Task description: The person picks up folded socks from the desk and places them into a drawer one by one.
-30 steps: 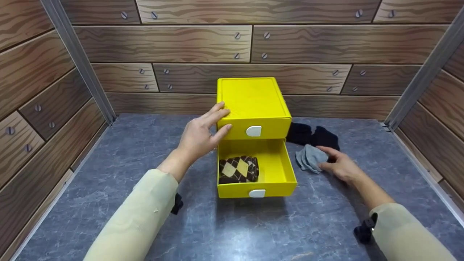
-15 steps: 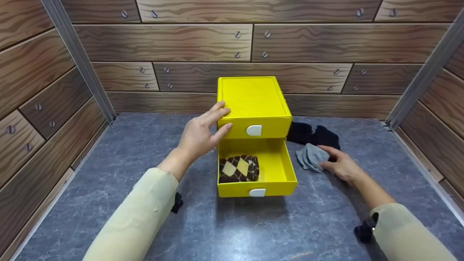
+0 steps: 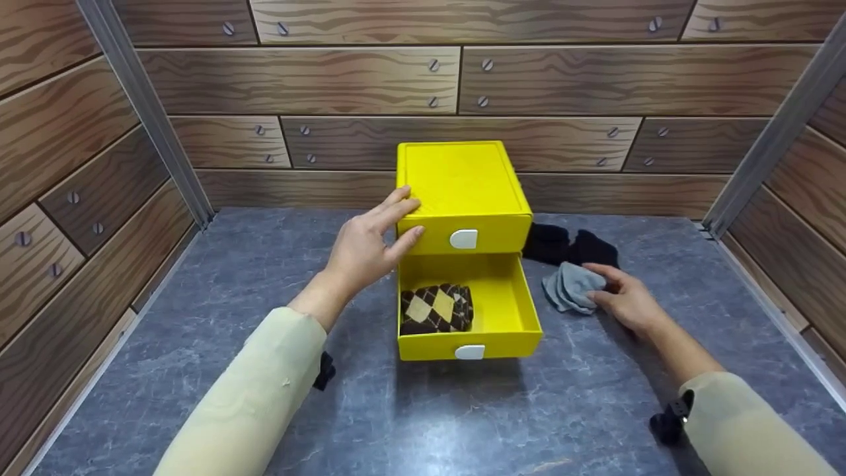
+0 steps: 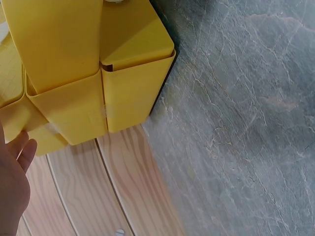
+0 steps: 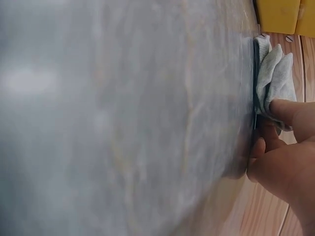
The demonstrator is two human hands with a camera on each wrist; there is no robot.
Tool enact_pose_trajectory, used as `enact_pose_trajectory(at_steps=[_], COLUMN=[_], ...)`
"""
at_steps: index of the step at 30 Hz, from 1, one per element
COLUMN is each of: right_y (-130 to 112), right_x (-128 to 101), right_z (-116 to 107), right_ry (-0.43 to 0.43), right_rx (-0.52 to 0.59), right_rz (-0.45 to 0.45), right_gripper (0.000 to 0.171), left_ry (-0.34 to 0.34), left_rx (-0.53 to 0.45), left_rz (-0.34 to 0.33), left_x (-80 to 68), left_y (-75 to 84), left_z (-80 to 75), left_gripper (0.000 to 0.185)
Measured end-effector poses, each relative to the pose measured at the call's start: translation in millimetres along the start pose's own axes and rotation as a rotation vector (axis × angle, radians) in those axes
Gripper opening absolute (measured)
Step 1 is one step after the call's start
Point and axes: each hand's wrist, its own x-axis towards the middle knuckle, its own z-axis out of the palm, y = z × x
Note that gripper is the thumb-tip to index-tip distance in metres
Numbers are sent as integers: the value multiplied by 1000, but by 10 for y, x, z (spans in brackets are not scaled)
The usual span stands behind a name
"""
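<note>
In the head view a yellow drawer unit [image 3: 461, 177] stands in the middle, its lower drawer [image 3: 505, 311] pulled out. Inside that drawer, on the left, lies a folded brown argyle sock [image 3: 436, 309]. My left hand [image 3: 365, 248] rests on the unit's upper left front corner, fingers straight along the top and thumb on the front face. To the right of the drawer my right hand [image 3: 628, 301] pinches the right edge of a folded grey sock [image 3: 572, 287] between thumb and fingers. The right wrist view shows the thumb against the layered grey cloth [image 5: 280, 81], low at the tabletop.
Black socks [image 3: 570, 246] lie behind the grey one, beside the drawer unit. Under everything is a grey marbled tabletop [image 3: 264, 264]. Wood-patterned panels [image 3: 370, 79] wall it in at the back and both sides, with metal posts [image 3: 149, 112] at the corners.
The right hand and the grey sock have shifted slightly to the right. The left hand keeps its place on the drawer unit, and the open drawer stays as it was.
</note>
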Motion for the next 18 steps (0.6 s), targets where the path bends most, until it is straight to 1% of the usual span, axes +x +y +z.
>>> enact_pose_trajectory(at_steps=[3,6,10,14,18], right_y=[-7,-25,-95,-277,-521], right_x=[-13,-39,-100,-172,-273], right_z=[-41,-83,-135,-166,-173], right_ry=[41,76,92,95,100], right_rx=[47,115,201,249,227], right_rz=[-32,-70,-86,-90,-128], right_gripper=[57,62,68,59,47], left_ry=[3,2,-5,-3,2], left_rx=[6,5,6,6,7], left_rz=[3,3,0,0,5], left_x=[0,-3,-5,-1,2], left_y=[-2,-5,-2,0,-3], left_z=[2,4,11,6,1], left_gripper=[52,53,53,53,53])
